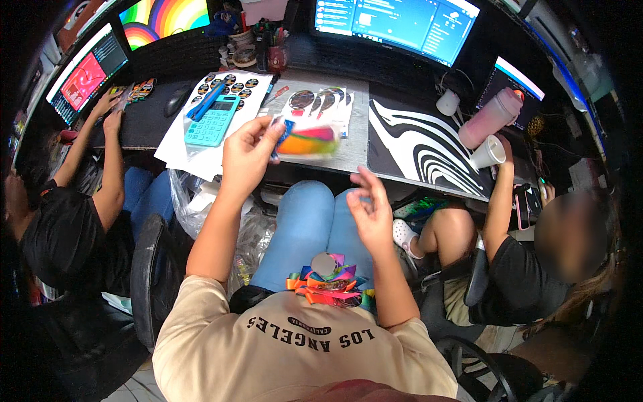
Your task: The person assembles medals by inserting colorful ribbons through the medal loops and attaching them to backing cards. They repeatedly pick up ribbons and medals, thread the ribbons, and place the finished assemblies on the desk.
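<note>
My left hand (251, 149), raised over the front edge of the desk, pinches one end of a rainbow-coloured ribbon piece (305, 142). Blue shows at the pinched end; the orange, yellow, green and pink free end points right and is smeared by motion. My right hand (372, 211) hovers above my right thigh, fingers apart and holding nothing. In my lap lie several multicoloured ribbon rosettes (329, 285), one with a grey disc (323, 264) on it. Beyond the left hand, round dark stickers or cut-outs (305, 102) lie on the grey desk (357, 107).
A turquoise calculator (213, 122) and blue pen-like tool (206, 100) rest on sticker sheets (249, 84). Right of me are a zebra-patterned pad (429, 151), pink bottle (492, 119) and a co-worker's hand at a white cup (487, 153). Another co-worker handles colourful pieces (140, 90) at left.
</note>
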{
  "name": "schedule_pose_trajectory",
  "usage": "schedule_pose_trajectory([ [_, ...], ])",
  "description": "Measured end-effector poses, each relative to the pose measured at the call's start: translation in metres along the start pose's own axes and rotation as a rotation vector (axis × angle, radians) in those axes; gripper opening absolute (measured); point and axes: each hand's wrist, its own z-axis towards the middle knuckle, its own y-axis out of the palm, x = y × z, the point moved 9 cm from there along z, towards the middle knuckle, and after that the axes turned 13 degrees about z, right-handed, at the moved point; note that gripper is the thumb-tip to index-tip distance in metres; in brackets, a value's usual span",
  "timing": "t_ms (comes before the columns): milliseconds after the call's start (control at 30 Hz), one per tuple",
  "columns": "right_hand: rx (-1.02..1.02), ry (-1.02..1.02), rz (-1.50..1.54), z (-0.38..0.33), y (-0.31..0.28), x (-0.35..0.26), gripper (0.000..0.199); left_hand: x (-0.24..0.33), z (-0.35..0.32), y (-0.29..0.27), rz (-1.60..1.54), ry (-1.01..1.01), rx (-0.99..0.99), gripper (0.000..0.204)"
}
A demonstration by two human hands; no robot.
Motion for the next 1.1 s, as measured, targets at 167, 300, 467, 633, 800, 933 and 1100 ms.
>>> schedule_pose_trajectory([
  [167, -0.038, -0.01, 0.358, 0.017, 0.011, -0.013, 0.048, -0.016, -0.028, 0.036, -0.341, -0.21, -0.356, 0.034],
  [300, 0.012, -0.013, 0.475, 0.012, 0.014, -0.018, 0.04, 0.009, -0.051, 0.066, -1.194, -0.144, -0.533, 0.099],
  [467, 0.052, 0.067, 0.531, 0.003, 0.023, -0.009, 0.036, 0.021, -0.076, 0.101, -0.987, -0.039, -0.42, 0.085],
  [633, 0.076, 0.004, 0.365, -0.003, 0.012, -0.011, 0.021, 0.022, -0.075, 0.101, -1.111, -0.146, -0.379, 0.06],
  [800, 0.201, -0.461, -0.177, -0.014, 0.0, -0.051, 0.011, 0.028, -0.083, 0.105, -1.144, -0.134, -0.388, 0.057],
  [933, 0.178, -0.772, -0.482, -0.031, 0.014, -0.08, 0.022, 0.03, -0.086, 0.105, -1.192, -0.134, -0.366, 0.053],
  [1100, -0.004, -0.822, -0.456, -0.037, 0.026, -0.091, 0.021, 0.013, -0.083, 0.11, -1.275, -0.327, -0.347, 0.049],
])
